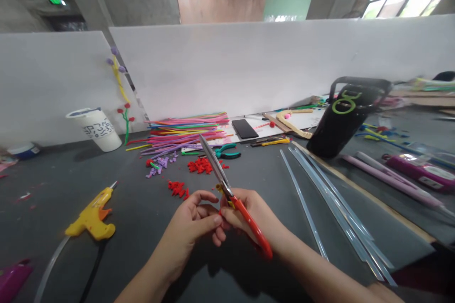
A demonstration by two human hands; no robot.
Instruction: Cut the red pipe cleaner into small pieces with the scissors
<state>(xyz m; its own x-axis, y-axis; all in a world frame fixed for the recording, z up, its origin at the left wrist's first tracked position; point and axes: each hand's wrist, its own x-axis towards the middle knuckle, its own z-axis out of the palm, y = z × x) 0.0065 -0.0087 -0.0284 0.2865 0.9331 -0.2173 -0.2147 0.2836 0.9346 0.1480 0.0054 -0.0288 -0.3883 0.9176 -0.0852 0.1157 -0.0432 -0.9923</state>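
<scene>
My right hand (259, 210) is closed around a pair of scissors (247, 215) with red handles, its blades nearly together and pointing up and away. At its thumb and fingertips a small red piece of pipe cleaner (220, 213) shows, mostly covered. My left hand (194, 225) meets it there, thumb and fingers pinched at the same red piece. Just beyond the hands lie a small heap of red pieces (177, 188) and a larger red heap (201, 165). Lilac pieces (163, 165) are scattered to the left of them.
A yellow glue gun (93, 213) lies at left, near a white cup (99, 130). Pipe cleaners (185, 130), pliers (227, 151) and a phone (244, 128) are at the back. Clear glue sticks (334, 203) and a black bottle (337, 123) stand right.
</scene>
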